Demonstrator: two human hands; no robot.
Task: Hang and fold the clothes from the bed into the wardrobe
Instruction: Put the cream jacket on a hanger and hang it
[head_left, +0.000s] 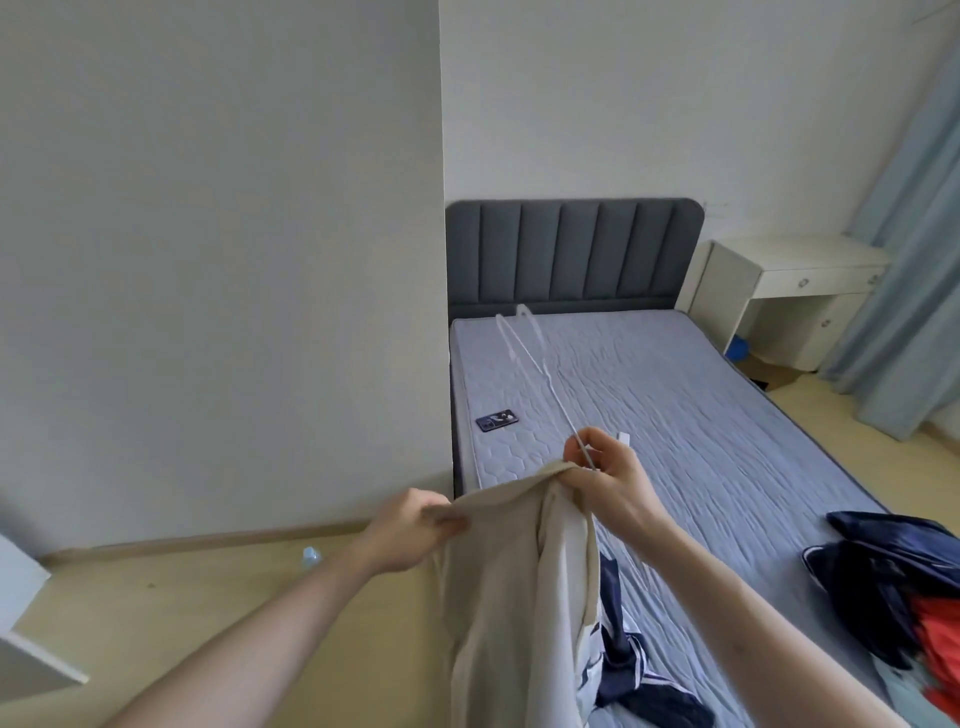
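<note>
Cream shirt (519, 582) hangs over the bed (675, 415) edge, pinched by the left hand (415, 535) and held with a white hanger (540, 374) in the right hand (613, 478), so next I think the hanger must slide inside.

White walls (218, 208) met a pale wood floor (218, 613). A grey padded headboard (571, 254) stood against the far wall, a white desk (789, 280) to its right, pale blue curtains (914, 260) beside that. Soft daylight filled the room.
</note>
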